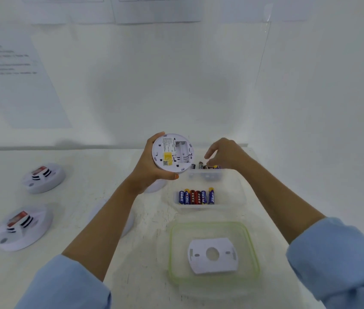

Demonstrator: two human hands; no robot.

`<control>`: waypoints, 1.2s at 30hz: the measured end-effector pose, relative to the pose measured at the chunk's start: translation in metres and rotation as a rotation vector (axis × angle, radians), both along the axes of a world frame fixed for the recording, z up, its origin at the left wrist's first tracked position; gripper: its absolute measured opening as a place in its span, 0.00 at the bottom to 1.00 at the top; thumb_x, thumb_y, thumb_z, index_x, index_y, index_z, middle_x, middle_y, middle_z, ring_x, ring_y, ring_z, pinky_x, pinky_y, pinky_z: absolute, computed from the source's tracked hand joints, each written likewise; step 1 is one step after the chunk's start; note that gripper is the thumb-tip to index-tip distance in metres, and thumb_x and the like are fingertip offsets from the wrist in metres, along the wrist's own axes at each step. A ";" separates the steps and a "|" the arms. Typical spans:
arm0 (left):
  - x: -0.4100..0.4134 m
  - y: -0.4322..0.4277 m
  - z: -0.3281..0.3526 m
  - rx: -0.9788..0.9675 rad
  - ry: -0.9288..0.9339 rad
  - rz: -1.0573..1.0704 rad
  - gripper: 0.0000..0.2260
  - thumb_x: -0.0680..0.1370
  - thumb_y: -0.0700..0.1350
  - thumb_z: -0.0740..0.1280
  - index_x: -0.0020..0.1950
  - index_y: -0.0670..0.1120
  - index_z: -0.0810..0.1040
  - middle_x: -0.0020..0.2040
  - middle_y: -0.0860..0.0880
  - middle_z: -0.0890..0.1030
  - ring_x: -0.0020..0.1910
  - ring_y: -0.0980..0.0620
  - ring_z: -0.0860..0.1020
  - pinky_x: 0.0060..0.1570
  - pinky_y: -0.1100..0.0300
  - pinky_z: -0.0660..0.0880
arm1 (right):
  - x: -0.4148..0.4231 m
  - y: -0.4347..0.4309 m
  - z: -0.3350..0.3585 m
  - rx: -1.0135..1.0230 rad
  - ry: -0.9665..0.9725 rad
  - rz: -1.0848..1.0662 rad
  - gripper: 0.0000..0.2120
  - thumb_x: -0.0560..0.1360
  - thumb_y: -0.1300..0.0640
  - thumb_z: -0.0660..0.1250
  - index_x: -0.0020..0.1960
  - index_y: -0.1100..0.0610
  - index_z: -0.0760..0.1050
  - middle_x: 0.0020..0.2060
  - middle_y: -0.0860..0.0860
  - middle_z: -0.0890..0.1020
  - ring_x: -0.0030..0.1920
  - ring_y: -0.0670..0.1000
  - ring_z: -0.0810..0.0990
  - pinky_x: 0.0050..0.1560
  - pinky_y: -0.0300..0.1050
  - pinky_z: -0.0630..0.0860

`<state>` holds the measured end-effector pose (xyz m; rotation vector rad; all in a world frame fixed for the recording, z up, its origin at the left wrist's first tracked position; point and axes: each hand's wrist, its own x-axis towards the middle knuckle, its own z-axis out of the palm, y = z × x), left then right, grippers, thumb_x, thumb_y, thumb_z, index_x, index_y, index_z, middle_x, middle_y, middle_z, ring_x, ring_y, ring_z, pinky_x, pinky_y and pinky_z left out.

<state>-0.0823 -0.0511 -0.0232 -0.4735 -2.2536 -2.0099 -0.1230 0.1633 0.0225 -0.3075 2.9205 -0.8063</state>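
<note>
My left hand (148,166) grips a round white smoke detector (172,152), tilted so its back faces me; the battery bay is open and holds no cells. My right hand (225,153) hovers over the far clear box (205,175), its fingertips down among the dark batteries (201,165) there; whether it pinches one is hidden. A nearer clear box (232,199) holds several blue and red batteries (196,197) lying side by side.
A green-rimmed clear container (176,264) near me holds a white mounting plate (212,255). Two more smoke detectors (42,178) (22,227) lie at the left of the white table. Printed sheets hang on the wall behind.
</note>
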 end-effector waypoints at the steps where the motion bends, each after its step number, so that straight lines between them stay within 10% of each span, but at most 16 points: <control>1: -0.003 -0.001 0.000 0.000 -0.004 -0.013 0.44 0.56 0.31 0.74 0.67 0.52 0.60 0.62 0.54 0.69 0.60 0.57 0.72 0.49 0.66 0.76 | -0.009 -0.003 -0.003 0.041 0.044 0.010 0.10 0.69 0.59 0.72 0.51 0.57 0.79 0.49 0.53 0.81 0.37 0.50 0.77 0.43 0.41 0.76; 5: -0.015 -0.002 -0.001 0.006 -0.013 -0.057 0.43 0.57 0.31 0.73 0.67 0.51 0.61 0.62 0.53 0.70 0.61 0.56 0.72 0.50 0.64 0.76 | -0.039 -0.019 -0.026 0.211 -0.038 0.104 0.23 0.69 0.50 0.73 0.61 0.56 0.74 0.59 0.51 0.75 0.56 0.53 0.76 0.55 0.46 0.73; 13: -0.033 0.003 -0.002 -0.016 -0.018 -0.082 0.45 0.57 0.31 0.74 0.69 0.50 0.59 0.62 0.54 0.70 0.59 0.62 0.73 0.48 0.66 0.76 | -0.060 -0.041 -0.045 0.433 -0.080 0.182 0.16 0.73 0.49 0.66 0.58 0.56 0.74 0.49 0.53 0.81 0.42 0.52 0.75 0.42 0.44 0.72; 28: -0.023 0.002 0.000 0.005 -0.039 -0.109 0.44 0.57 0.30 0.73 0.68 0.51 0.60 0.61 0.55 0.70 0.56 0.65 0.74 0.48 0.66 0.76 | -0.026 0.009 0.007 -0.574 0.050 -0.003 0.10 0.66 0.61 0.75 0.46 0.61 0.78 0.34 0.52 0.81 0.30 0.46 0.77 0.33 0.34 0.74; 36: -0.006 0.015 -0.004 -0.016 -0.070 -0.159 0.46 0.57 0.29 0.73 0.69 0.51 0.59 0.61 0.52 0.71 0.55 0.62 0.76 0.46 0.61 0.79 | 0.027 -0.002 0.012 -0.199 0.186 0.313 0.20 0.67 0.52 0.74 0.57 0.57 0.79 0.40 0.47 0.76 0.36 0.42 0.69 0.39 0.34 0.68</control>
